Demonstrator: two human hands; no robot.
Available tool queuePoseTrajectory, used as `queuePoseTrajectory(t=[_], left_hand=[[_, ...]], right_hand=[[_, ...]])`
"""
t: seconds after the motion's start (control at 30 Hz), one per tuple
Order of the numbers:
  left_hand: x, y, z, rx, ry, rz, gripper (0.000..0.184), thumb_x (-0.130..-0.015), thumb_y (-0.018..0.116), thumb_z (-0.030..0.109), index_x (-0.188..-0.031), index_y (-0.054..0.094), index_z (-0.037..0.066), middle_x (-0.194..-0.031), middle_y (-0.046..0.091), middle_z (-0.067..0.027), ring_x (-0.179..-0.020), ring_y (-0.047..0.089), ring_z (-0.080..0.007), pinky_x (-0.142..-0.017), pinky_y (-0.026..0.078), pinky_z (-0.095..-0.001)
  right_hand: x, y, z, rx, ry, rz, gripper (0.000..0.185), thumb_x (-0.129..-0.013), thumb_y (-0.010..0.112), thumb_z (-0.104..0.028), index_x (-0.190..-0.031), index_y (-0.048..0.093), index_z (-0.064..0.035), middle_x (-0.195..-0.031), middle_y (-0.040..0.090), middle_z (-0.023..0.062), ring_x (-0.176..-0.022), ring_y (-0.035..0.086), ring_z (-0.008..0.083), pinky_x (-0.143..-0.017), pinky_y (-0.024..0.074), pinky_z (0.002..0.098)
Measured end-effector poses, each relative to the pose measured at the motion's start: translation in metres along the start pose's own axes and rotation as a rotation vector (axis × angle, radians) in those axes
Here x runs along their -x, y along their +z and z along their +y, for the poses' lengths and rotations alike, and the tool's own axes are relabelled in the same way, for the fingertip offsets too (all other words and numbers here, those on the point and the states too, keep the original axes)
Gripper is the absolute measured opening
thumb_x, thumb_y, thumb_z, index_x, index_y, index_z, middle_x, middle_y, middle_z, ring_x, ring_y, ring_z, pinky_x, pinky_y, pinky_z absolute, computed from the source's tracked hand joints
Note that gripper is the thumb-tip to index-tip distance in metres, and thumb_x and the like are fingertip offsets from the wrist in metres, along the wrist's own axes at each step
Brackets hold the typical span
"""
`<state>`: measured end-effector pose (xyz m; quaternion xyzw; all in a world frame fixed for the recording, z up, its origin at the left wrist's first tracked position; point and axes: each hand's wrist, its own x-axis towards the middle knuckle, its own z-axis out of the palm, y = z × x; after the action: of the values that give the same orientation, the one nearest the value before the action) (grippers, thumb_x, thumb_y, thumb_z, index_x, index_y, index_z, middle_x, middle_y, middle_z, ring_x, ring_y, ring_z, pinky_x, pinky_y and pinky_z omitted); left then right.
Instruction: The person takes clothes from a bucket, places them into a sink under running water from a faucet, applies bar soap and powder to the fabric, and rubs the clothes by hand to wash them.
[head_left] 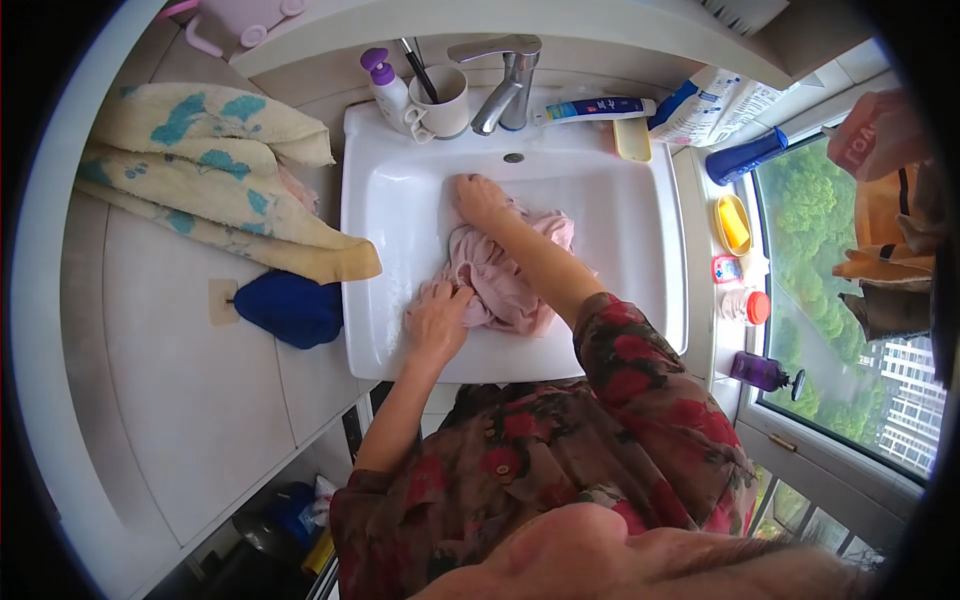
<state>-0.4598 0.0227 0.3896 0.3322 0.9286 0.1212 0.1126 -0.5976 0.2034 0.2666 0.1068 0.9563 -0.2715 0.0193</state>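
Pink cloth [500, 275] lies bunched and wet-looking in the white sink [630, 260]. My left hand [438, 318] is at the cloth's lower left edge, its fingers curled onto a fold. Farther up, my right hand [484, 200] is closed in a fist low in the basin, at the cloth's upper left edge; its fingers are turned under, so what they hold is hidden. My right forearm passes over the cloth and covers part of it. Behind the hands stands the metal faucet [510, 85], above the drain hole.
A pump bottle [390, 95], a mug [440, 105], a toothpaste tube [598, 110] and a soap dish [632, 140] line the sink's back rim. Left are a patterned towel [220, 180] and blue cloth [288, 308]. Yellow soap [734, 222] and a red-lidded jar [745, 306] sit right, by the window.
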Motion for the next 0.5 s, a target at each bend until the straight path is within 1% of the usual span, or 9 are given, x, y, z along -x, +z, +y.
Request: queuePoseTrajectory(t=[0.07, 0.2, 0.27, 0.3, 0.37, 0.4, 0.43, 0.47, 0.5], left_hand=[[-0.006, -0.001, 0.003, -0.042, 0.028, 0.008, 0.025, -0.071, 0.059, 0.000, -0.093, 0.060, 0.012, -0.092, 0.054, -0.0105, -0.095, 0.055, -0.0327, -0.074, 0.048, -0.0447], [-0.017, 0.012, -0.001, -0.043, 0.046, 0.008, 0.033, -0.065, 0.064, -0.001, -0.095, 0.057, 0.012, -0.094, 0.053, -0.0116, -0.093, 0.053, -0.0358, -0.074, 0.048, -0.0463], [-0.021, 0.016, -0.001, -0.038, 0.037, -0.011, 0.029, -0.068, 0.062, -0.001, -0.094, 0.059, 0.011, -0.094, 0.054, -0.0124, -0.092, 0.056, -0.0343, -0.073, 0.048, -0.0450], [-0.023, 0.017, -0.001, -0.046, 0.048, -0.015, 0.029, -0.068, 0.062, -0.001, -0.094, 0.059, 0.011, -0.094, 0.054, -0.0124, -0.092, 0.056, -0.0343, -0.073, 0.048, -0.0450], [-0.023, 0.019, -0.002, -0.033, 0.059, 0.013, 0.031, -0.066, 0.064, -0.001, -0.095, 0.059, 0.011, -0.094, 0.054, -0.0129, -0.091, 0.056, -0.0353, -0.073, 0.048, -0.0454], [-0.023, 0.019, -0.002, -0.037, 0.061, 0.009, 0.031, -0.066, 0.064, -0.001, -0.095, 0.059, 0.011, -0.094, 0.054, -0.0129, -0.091, 0.056, -0.0353, -0.073, 0.048, -0.0454], [-0.024, 0.019, -0.002, -0.024, 0.047, -0.006, 0.031, -0.067, 0.065, 0.000, -0.095, 0.057, 0.011, -0.094, 0.054, -0.0130, -0.091, 0.055, -0.0363, -0.073, 0.048, -0.0465], [-0.024, 0.019, -0.001, -0.010, 0.034, -0.023, 0.031, -0.067, 0.066, 0.002, -0.094, 0.056, 0.010, -0.093, 0.053, -0.0131, -0.092, 0.054, -0.0373, -0.072, 0.048, -0.0476], [-0.024, 0.019, -0.001, -0.013, 0.037, -0.025, 0.031, -0.067, 0.066, 0.002, -0.094, 0.056, 0.010, -0.093, 0.053, -0.0131, -0.092, 0.054, -0.0373, -0.072, 0.048, -0.0476]], right_hand=[[0.006, -0.005, 0.000, -0.060, -0.021, 0.000, 0.036, -0.076, 0.063, -0.024, -0.105, 0.055, -0.0047, -0.104, 0.062, 0.0225, -0.093, 0.061, 0.0403, -0.083, 0.0482, 0.0482], [0.001, -0.012, 0.005, -0.054, -0.088, -0.046, 0.032, -0.075, 0.063, -0.023, -0.099, 0.060, -0.0021, -0.096, 0.066, 0.0207, -0.088, 0.063, 0.0394, -0.081, 0.0496, 0.0477], [-0.005, -0.015, 0.011, -0.026, -0.227, -0.390, 0.028, -0.072, 0.063, -0.024, -0.088, 0.067, -0.0002, -0.088, 0.067, 0.0200, -0.085, 0.065, 0.0373, -0.076, 0.0512, 0.0457], [-0.004, -0.012, 0.013, -0.034, -0.219, -0.381, 0.028, -0.072, 0.063, -0.024, -0.088, 0.067, -0.0002, -0.088, 0.067, 0.0200, -0.085, 0.065, 0.0373, -0.076, 0.0512, 0.0457], [0.002, 0.006, 0.017, -0.018, -0.175, -0.178, 0.029, -0.070, 0.064, -0.027, -0.079, 0.070, 0.0003, -0.084, 0.067, 0.0211, -0.082, 0.065, 0.0365, -0.074, 0.0518, 0.0431], [-0.002, 0.021, 0.025, -0.023, -0.173, -0.177, 0.029, -0.070, 0.064, -0.027, -0.079, 0.070, 0.0003, -0.084, 0.067, 0.0211, -0.082, 0.065, 0.0365, -0.074, 0.0518, 0.0431], [-0.010, 0.039, 0.037, 0.013, -0.238, -0.179, 0.032, -0.070, 0.064, -0.029, -0.082, 0.070, 0.0009, -0.086, 0.067, 0.0217, -0.083, 0.065, 0.0361, -0.076, 0.0517, 0.0423], [-0.009, 0.035, 0.037, 0.048, -0.302, -0.182, 0.036, -0.069, 0.064, -0.030, -0.085, 0.069, 0.0015, -0.088, 0.067, 0.0222, -0.084, 0.065, 0.0356, -0.077, 0.0516, 0.0415], [-0.009, 0.029, 0.037, 0.045, -0.300, -0.179, 0.036, -0.069, 0.064, -0.030, -0.085, 0.069, 0.0015, -0.088, 0.067, 0.0222, -0.084, 0.065, 0.0356, -0.077, 0.0516, 0.0415]])
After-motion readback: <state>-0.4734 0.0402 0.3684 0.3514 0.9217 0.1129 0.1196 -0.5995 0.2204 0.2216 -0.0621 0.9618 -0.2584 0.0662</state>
